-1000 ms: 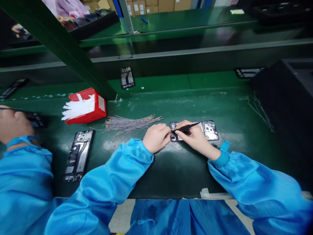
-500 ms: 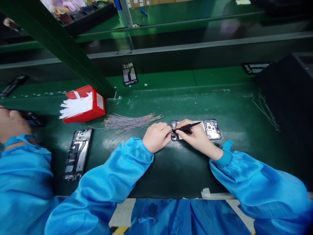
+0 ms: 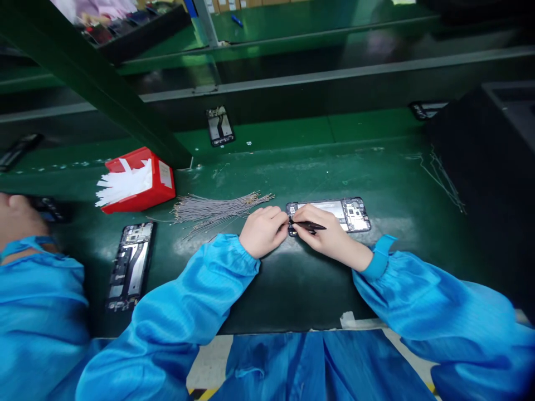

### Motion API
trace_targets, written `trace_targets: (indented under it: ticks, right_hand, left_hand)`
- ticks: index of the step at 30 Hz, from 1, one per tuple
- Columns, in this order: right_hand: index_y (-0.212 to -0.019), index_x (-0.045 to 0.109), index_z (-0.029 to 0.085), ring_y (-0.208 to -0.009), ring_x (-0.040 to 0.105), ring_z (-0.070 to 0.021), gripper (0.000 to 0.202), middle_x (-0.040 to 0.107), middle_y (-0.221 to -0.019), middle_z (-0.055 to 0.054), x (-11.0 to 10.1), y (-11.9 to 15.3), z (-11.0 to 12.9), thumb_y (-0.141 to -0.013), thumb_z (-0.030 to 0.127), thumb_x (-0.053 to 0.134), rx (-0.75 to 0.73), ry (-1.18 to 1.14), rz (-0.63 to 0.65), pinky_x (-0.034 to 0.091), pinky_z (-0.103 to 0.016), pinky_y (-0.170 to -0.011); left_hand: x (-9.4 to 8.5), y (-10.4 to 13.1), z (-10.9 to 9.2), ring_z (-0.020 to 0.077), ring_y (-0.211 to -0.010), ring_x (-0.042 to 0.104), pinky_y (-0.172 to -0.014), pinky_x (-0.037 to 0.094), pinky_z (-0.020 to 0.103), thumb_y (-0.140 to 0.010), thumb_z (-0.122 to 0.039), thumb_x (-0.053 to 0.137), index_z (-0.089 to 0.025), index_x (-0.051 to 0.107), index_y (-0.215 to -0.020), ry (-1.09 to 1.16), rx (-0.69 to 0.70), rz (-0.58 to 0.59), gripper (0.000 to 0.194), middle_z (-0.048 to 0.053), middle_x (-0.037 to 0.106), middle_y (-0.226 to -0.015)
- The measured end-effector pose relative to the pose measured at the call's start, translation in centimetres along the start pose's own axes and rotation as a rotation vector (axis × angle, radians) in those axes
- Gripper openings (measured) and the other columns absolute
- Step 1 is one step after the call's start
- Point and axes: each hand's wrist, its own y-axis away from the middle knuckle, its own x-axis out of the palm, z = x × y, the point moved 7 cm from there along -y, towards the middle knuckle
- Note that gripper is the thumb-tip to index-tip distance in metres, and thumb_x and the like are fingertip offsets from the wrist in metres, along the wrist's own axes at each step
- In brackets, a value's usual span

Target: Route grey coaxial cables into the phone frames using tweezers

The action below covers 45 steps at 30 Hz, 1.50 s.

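Note:
An opened phone (image 3: 351, 214) lies lengthwise on the green bench, its circuit board showing at the right end. My right hand (image 3: 324, 228) rests over its left half, fingers closed round black tweezers (image 3: 313, 225) whose tips reach the phone's left end. Against that same end, my left hand (image 3: 264, 231) is closed in a pinch; what its fingertips hold, if anything, is hidden. Just beyond my left hand is a loose bundle of thin grey cables (image 3: 217, 207). Another opened phone (image 3: 131, 264) lies to the left of my left forearm.
A red box (image 3: 163, 189) of white strips (image 3: 127, 184) stands beside a green post (image 3: 104, 94). Another phone (image 3: 220, 127) lies on the strip behind. A co-worker's hand (image 3: 20, 220) is at far left. Loose cables (image 3: 443, 175) lie near a black box (image 3: 485, 195) at right.
The whole view has shifted slightly. The tweezers' back end has swung down toward my right hand, while both hands stay at the phone's left end.

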Motion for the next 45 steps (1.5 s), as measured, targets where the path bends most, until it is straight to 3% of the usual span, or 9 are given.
trace_targets:
  ticks: [5, 10, 13, 18, 22, 25, 32, 39, 45]
  right_hand:
    - [-0.084, 0.053, 0.020, -0.076, 0.055, -0.0166, 0.005, 0.057, -0.080, -0.005, -1.4, 0.3, -1.1, -0.081, 0.018, 0.049, 0.080, -0.013, -0.047, 0.045, -0.030, -0.068]
    - [-0.079, 0.052, 0.020, -0.068, 0.052, -0.0173, 0.003, 0.055, -0.078, -0.004, -9.5, 4.2, -5.2, -0.079, 0.019, 0.050, 0.347, 0.296, -0.423, 0.042, -0.032, -0.062]
    - [-0.075, 0.051, 0.021, -0.061, 0.048, -0.0157, 0.006, 0.052, -0.072, -0.002, -11.3, 6.3, -6.4, -0.081, 0.022, 0.049, 0.410, 0.389, -0.385, 0.040, -0.030, -0.058]
    - [-0.077, 0.052, 0.020, -0.065, 0.052, -0.0152, 0.010, 0.055, -0.074, -0.002, -9.3, 7.5, -5.7, -0.083, 0.028, 0.049, 0.434, 0.221, -0.226, 0.041, -0.028, -0.059]
    - [-0.078, 0.052, 0.020, -0.074, 0.055, -0.0166, 0.010, 0.057, -0.080, -0.003, -8.0, 7.7, -4.8, -0.083, 0.028, 0.049, 0.394, 0.008, -0.157, 0.044, -0.031, -0.069]
    - [-0.080, 0.053, 0.020, -0.077, 0.055, -0.0172, 0.008, 0.057, -0.083, -0.004, -8.6, 8.5, -5.3, -0.083, 0.027, 0.050, 0.433, -0.062, -0.238, 0.044, -0.031, -0.070]
    - [-0.090, 0.055, 0.020, -0.083, 0.057, -0.0191, 0.012, 0.058, -0.089, -0.005, -8.6, 8.7, -5.7, -0.080, 0.024, 0.051, 0.418, -0.144, -0.256, 0.048, -0.034, -0.074]
    - [-0.088, 0.057, 0.020, -0.082, 0.060, -0.0195, 0.011, 0.061, -0.088, -0.006, -8.5, 8.4, -5.5, -0.079, 0.025, 0.053, 0.459, -0.159, -0.264, 0.050, -0.034, -0.071]
    - [-0.080, 0.056, 0.020, -0.081, 0.060, -0.0192, 0.005, 0.062, -0.084, -0.005, -8.4, 8.1, -5.0, -0.076, 0.021, 0.057, 0.407, -0.198, -0.265, 0.050, -0.035, -0.072]
  left_hand:
    - [-0.1, 0.3, 1.2, 0.0130, -0.068, 0.051, -0.065, 0.040, 0.024, -0.082, -0.021, 0.045, -0.017, 0.056, -0.076, 0.043, -0.045, 0.011, 0.013, 0.001, 0.053, -0.072]
    - [-0.5, 0.9, 2.0, 0.0120, -0.076, 0.054, -0.067, 0.043, 0.022, -0.083, -0.018, 0.045, -0.019, 0.056, -0.092, 0.149, -0.006, 0.155, 0.014, 0.002, 0.055, -0.089]
    - [-0.5, 1.1, -0.2, 0.0123, -0.076, 0.054, -0.066, 0.043, 0.022, -0.084, -0.020, 0.046, -0.022, 0.056, -0.095, 0.094, 0.152, 0.232, 0.015, 0.002, 0.054, -0.094]
    - [-0.3, 1.1, -3.1, 0.0127, -0.069, 0.050, -0.063, 0.041, 0.023, -0.087, -0.019, 0.036, -0.020, 0.058, -0.083, -0.099, 0.323, 0.221, 0.022, 0.003, 0.053, -0.084]
    - [-1.9, 1.2, -0.3, 0.0140, -0.075, 0.050, -0.066, 0.043, 0.024, -0.086, -0.015, 0.034, -0.019, 0.057, -0.090, -0.103, 0.247, 0.104, 0.024, 0.005, 0.053, -0.087]
    - [-3.0, 1.1, 2.5, 0.0174, -0.079, 0.050, -0.068, 0.044, 0.028, -0.085, -0.015, 0.038, -0.017, 0.056, -0.089, -0.170, 0.141, 0.039, 0.019, 0.007, 0.052, -0.088]
    - [-2.5, 0.5, 1.3, 0.0176, -0.078, 0.050, -0.070, 0.045, 0.030, -0.086, -0.019, 0.040, -0.018, 0.057, -0.088, -0.138, 0.245, 0.097, 0.017, 0.006, 0.054, -0.085]
    - [-3.6, 0.0, 4.2, 0.0202, -0.080, 0.050, -0.068, 0.045, 0.031, -0.084, -0.024, 0.047, -0.018, 0.055, -0.086, -0.235, 0.159, 0.084, 0.011, 0.007, 0.054, -0.086]
    - [-2.2, 0.6, 0.3, 0.0168, -0.075, 0.048, -0.067, 0.040, 0.028, -0.087, -0.022, 0.041, -0.018, 0.056, -0.083, -0.228, 0.342, 0.121, 0.016, 0.005, 0.054, -0.082]
